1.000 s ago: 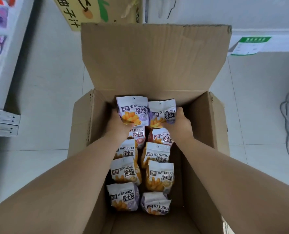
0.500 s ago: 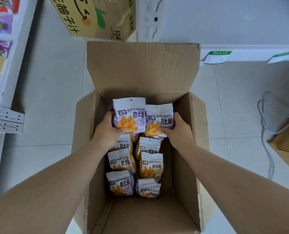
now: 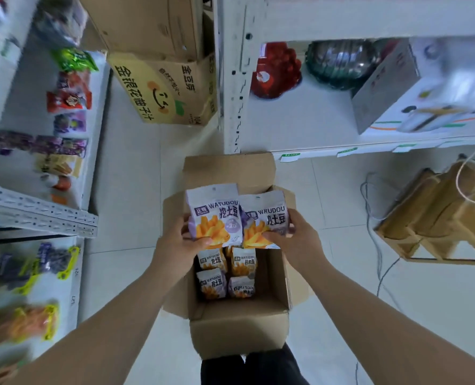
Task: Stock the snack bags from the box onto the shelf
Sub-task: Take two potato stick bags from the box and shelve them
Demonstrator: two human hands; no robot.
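White steel racking (image 3: 39, 215) runs down my 9 o'clock, laid with blurred snack packets, and a yellow juice carton (image 3: 161, 90) sits on the floor at about 11. Moving inward, my left hand (image 3: 175, 248) pinches the lower edge of a purple-and-white WATUDOU fries bag (image 3: 217, 218), thumb curled over the printed front, the other fingers hidden behind it. Edge to edge with it is a second WATUDOU bag (image 3: 268, 218), clamped the same way by my right hand (image 3: 300, 240): thumb on the face, fingers wrapped round the right side. Both bags are held up above the open cardboard box (image 3: 239, 326) at dead centre, where four more bags (image 3: 225, 276) show, standing in two columns; whether others lie beneath them I cannot tell. Further right, at 1 o'clock, a white shelf (image 3: 314, 126) carries a red pack (image 3: 272, 70) and a darker one beside it

I judge these bags to be very light, air-puffed pillow packs: the film looks slick and crinkly, and the fries inside are probably brittle. I would keep the squeeze gentle and take hold at the flat bottom seal or a side seam, not across the puffed middle, where pressure could crush the contents or let the film slide. Held low like this, the tops may flop, so I would carry them upright and set them down on their base seals
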